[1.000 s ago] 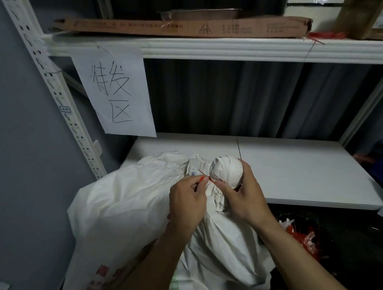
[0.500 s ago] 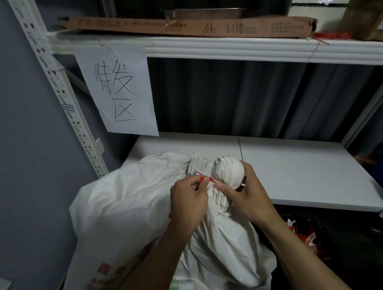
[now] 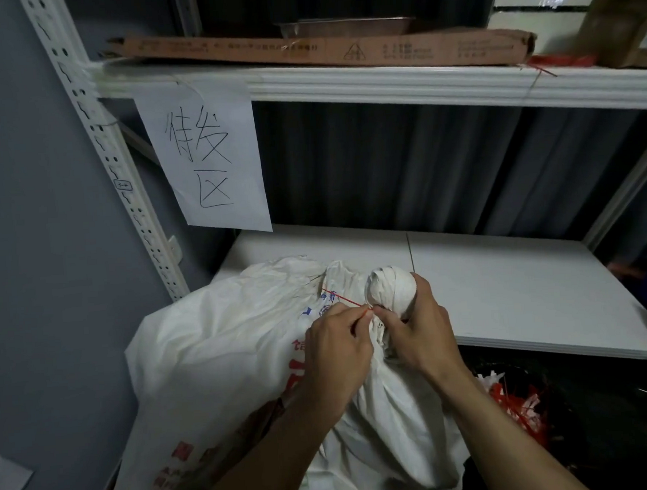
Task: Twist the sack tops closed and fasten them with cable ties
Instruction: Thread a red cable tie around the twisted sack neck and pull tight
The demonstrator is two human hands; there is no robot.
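Pinching a red cable tie [image 3: 346,301], both hands [image 3: 338,352] clamp the sack [image 3: 222,349]; sign [image 3: 204,153] reads 待发区.

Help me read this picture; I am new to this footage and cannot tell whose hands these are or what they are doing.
The camera sits on a person's head, looking down at their own two bare hands. In front is a white sack leaning against a white shelf. Its top is twisted into a knob. The right hand grips the neck under that knob. The left hand pinches a thin red cable tie beside the neck; whether it is locked cannot be seen. A handwritten paper sign hangs from the upper shelf.
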